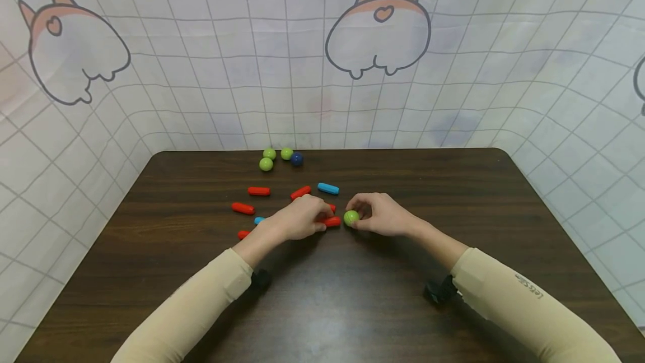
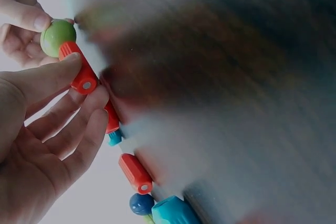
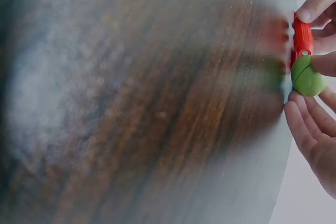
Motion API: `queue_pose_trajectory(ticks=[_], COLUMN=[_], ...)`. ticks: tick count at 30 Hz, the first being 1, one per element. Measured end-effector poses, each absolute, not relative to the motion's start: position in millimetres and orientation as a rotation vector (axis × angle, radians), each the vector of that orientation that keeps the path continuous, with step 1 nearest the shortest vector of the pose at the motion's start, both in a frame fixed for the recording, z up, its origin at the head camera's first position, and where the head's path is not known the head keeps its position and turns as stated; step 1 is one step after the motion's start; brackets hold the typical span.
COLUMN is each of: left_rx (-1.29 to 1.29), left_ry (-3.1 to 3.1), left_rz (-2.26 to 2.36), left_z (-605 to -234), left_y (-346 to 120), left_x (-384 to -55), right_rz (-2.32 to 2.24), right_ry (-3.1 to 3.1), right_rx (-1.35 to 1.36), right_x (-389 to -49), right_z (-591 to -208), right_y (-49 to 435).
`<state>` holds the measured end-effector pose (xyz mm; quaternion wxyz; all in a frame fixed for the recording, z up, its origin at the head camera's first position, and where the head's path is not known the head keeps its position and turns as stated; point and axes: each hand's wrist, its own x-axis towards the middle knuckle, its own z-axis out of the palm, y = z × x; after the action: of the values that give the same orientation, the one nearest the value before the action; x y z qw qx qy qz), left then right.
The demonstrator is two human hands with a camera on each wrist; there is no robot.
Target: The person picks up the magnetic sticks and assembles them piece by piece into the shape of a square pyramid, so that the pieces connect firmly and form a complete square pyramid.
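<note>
My left hand [image 1: 300, 218] pinches a red rod [image 1: 332, 222] between thumb and fingers just above or on the dark table [image 1: 322, 290]. Facing it, my right hand [image 1: 385, 214] holds a green ball [image 1: 351, 218] by its fingertips. In the left wrist view the rod [image 2: 84, 81], with a pale disc in its near end, meets the green ball [image 2: 58, 36]. The right wrist view also has the ball [image 3: 307, 78] against the rod's end [image 3: 303, 39]. Behind the left fingers, another red rod [image 1: 332, 207] is partly hidden.
At the far edge lie several green balls [image 1: 266, 164] and a dark blue ball [image 1: 297, 159]. Red rods [image 1: 259, 191] are scattered left of and behind the left hand. A blue rod [image 1: 328, 188] lies behind; another blue rod [image 1: 259, 220] is partly covered by the left arm.
</note>
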<state>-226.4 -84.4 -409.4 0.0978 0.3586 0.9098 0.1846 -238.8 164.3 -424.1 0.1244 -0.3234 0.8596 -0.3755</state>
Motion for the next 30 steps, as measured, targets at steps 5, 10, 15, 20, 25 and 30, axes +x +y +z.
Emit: queue_pose_trajectory(ticks=[5,10,15,20,25,30], left_rx=[1.078,1.120,1.147,1.169,1.162,1.169], left_ry=[2.690,2.701,2.721,2.713,2.714,2.724], left_rz=[0.550,0.547,0.537,0.534,0.524,0.552], left_z=[-411.6,-412.9,-413.9,-414.2,-414.6,-415.1], left_y=[-82.4,-82.3,-82.7,-80.7,-78.7,-78.1], left_x=[-226.8,-227.2,-227.7,-227.8,-227.5,-226.9], right_rz=[-1.100,-1.080,-1.062,-1.023,-1.037,-1.051], right_ry=[2.488,2.459,2.440,2.421,2.368,2.376], right_rx=[-0.952,-0.977,-0.983,-1.003,-0.993,-0.988], right_x=[-238.9,-237.8,-239.4,-242.0,-242.1,-240.4], right_z=[-424.6,-424.1,-424.3,-424.6,-424.1,-424.3], right_y=[163.2,162.4,163.7,166.2,167.9,166.7])
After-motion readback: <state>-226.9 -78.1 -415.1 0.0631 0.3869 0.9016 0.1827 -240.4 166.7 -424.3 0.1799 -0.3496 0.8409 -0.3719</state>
